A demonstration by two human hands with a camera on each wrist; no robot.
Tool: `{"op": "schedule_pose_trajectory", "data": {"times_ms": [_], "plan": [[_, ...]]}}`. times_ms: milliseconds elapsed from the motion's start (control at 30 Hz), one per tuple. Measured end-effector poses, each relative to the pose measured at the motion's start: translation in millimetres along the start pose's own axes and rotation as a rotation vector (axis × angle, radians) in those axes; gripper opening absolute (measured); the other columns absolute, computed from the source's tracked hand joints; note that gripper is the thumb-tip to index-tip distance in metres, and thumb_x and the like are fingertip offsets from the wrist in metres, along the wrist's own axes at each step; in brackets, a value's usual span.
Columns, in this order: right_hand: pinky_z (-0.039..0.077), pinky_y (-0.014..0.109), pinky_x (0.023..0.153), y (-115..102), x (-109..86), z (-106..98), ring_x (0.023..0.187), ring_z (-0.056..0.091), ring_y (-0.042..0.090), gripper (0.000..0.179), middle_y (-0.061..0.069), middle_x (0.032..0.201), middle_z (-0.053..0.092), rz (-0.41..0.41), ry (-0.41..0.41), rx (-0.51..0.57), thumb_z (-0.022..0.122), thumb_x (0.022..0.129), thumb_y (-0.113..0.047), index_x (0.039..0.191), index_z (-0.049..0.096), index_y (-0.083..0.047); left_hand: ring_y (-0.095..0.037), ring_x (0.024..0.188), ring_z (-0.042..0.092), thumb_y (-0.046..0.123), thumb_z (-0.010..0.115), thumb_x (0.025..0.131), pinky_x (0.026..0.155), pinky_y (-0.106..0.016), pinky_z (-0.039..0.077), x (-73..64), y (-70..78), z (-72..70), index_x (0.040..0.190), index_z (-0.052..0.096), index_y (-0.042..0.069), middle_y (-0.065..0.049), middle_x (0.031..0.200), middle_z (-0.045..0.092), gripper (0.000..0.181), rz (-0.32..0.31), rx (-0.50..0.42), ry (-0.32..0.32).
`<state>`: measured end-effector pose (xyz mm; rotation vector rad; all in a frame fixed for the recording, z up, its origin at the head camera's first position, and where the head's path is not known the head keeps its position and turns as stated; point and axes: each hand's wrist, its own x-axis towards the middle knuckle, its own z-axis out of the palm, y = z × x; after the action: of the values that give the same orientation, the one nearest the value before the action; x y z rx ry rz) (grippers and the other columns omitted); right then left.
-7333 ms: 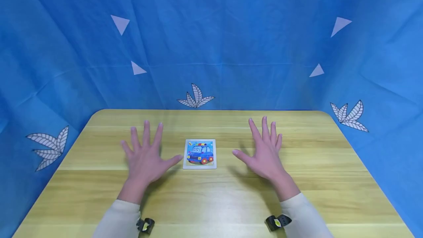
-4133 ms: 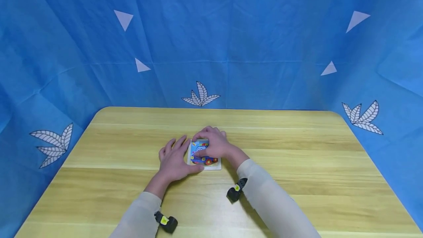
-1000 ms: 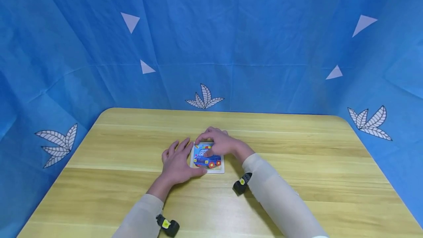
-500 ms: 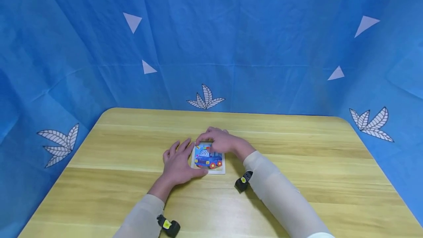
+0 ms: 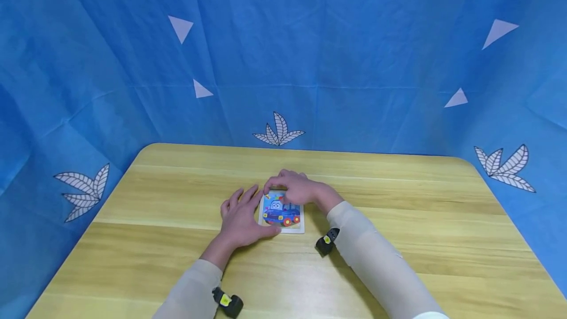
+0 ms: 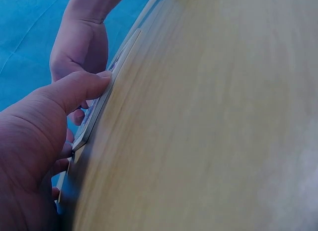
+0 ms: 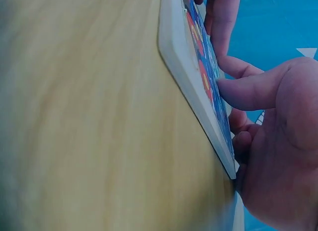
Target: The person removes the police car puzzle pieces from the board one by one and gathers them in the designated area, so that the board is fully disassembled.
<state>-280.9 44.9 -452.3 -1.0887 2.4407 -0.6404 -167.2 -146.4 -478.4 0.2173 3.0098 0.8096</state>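
In the head view a small square picture board (image 5: 282, 218) lies on the table, with a white raised frame and a blue cartoon car. My left hand (image 5: 242, 218) holds it from the left, its thumb along the near edge and its fingers at the left side. The left thumb (image 6: 97, 83) presses the frame's rim in the left wrist view. From the upper right comes my right hand (image 5: 298, 188), fingers bent over the far edge, index at the far left corner. The right thumb (image 7: 248, 89) touches the picture's face. Part of the car's roof is covered by that hand.
The light wooden table (image 5: 398, 240) has rounded far corners. Behind it hangs a blue cloth (image 5: 354, 63) with white triangles and leaf prints. Black wrist cameras are strapped at the left sleeve (image 5: 188, 292) and the right sleeve (image 5: 381, 260).
Both hands came from hovering apart down to the board. Over the last second the right thumb has shifted from the car's middle toward its roof; the left hand keeps its hold.
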Motion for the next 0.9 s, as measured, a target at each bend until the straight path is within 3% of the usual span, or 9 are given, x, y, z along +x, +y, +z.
{"op": "schedule_pose_trajectory", "data": {"times_ms": [167, 633, 900], "plan": [[0.029, 0.046, 0.091, 0.7, -0.4, 0.5, 0.105, 0.044, 0.018, 0.038, -0.005, 0.112, 0.048, -0.002, 0.004, 0.003, 0.067, 0.086, -0.008, 0.112, 0.062, -0.034, -0.039, 0.144, 0.013, 0.068, 0.077, 0.067, 0.105, -0.059, 0.007, 0.5, 0.2, -1.2, 0.155, 0.040, 0.017, -0.005, 0.160, 0.029, 0.108, -0.001, 0.006, -0.002], [0.025, 0.055, 0.099, 0.8, -3.7, 1.0, 0.111, 0.046, 0.017, 0.042, -0.006, 0.117, 0.050, -0.009, 0.022, 0.084, 0.068, 0.089, -0.007, 0.122, 0.068, -0.032, -0.040, 0.144, 0.014, 0.072, 0.076, 0.067, 0.105, -0.060, 0.008, 0.1, -1.5, 0.8, 0.155, 0.041, 0.015, -0.005, 0.160, 0.029, 0.110, 0.007, 0.020, 0.001], [0.041, 0.042, 0.091, 0.6, -1.7, -3.2, 0.101, 0.048, 0.017, 0.047, -0.004, 0.113, 0.051, -0.010, 0.015, 0.040, 0.069, 0.084, -0.006, 0.123, 0.070, -0.032, -0.040, 0.144, 0.014, 0.069, 0.077, 0.067, 0.105, -0.059, 0.008, 0.0, 1.0, -1.9, 0.154, 0.042, 0.014, -0.005, 0.160, 0.030, 0.109, 0.011, 0.008, 0.010]]}}
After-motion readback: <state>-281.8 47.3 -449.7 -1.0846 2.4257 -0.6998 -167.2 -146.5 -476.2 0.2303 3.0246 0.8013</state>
